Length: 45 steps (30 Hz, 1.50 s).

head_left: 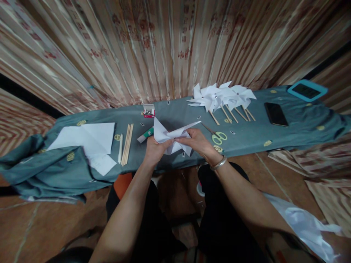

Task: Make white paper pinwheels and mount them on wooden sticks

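Observation:
A white paper pinwheel (175, 136) with its blades folded inward is held between both hands above the front of the cloth-covered table. My left hand (156, 148) grips its left side, the thumb pressing toward the middle. On the right side, my right hand (199, 142) pinches the paper near the centre. Part of the fingers of both hands is hidden behind the paper. Just beyond my left hand lies a green glue stick (146, 134). Green-handled scissors (218, 137) rest to the right of my right hand.
At the left lie white paper sheets (95, 137), several wooden sticks (127, 144) and a white pencil-like stick (120, 148). A small box of metal pins (148, 111) sits behind. Finished-looking pinwheels (225, 95), a phone (275, 114) and a blue-framed device (307, 90) are at the right.

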{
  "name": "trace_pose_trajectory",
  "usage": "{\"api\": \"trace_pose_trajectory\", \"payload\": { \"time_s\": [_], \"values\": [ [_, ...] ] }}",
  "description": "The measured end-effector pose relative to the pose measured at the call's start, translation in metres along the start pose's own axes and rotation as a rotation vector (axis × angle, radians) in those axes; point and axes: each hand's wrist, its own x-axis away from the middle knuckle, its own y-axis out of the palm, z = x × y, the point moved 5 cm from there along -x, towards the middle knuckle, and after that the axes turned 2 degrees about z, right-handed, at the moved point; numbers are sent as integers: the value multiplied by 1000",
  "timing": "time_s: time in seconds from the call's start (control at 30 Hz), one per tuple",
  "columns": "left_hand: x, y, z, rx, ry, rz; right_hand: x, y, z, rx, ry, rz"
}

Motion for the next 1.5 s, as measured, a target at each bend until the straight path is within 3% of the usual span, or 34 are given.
{"api": "trace_pose_trajectory", "payload": {
  "time_s": [0.5, 0.6, 0.7, 0.77, 0.83, 0.97, 1.17, 1.5],
  "values": [
    [3, -5, -4, 50, -29, -61, -1, 4, 2, -18, 41, 8],
    [2, -16, 3, 67, -6, -8, -2, -1, 4, -26, 32, 41],
    [-3, -44, 8, 20, 55, 99, -3, -9, 4, -46, 1, 93],
    [-7, -72, 7, -132, 78, 208, -3, -15, 5, -62, 0, 111],
    [-9, -100, 7, -416, 127, 301, -2, -20, 6, -63, 3, 122],
    [-6, -133, 5, -978, 202, 273, -1, -23, 2, -65, -11, 111],
    [5, -138, 3, -1305, 243, 178, -1, -14, -2, -66, 28, 71],
    [4, -130, 6, -1463, 254, 189, 2, -13, -3, -67, 39, 86]
  ]
}}
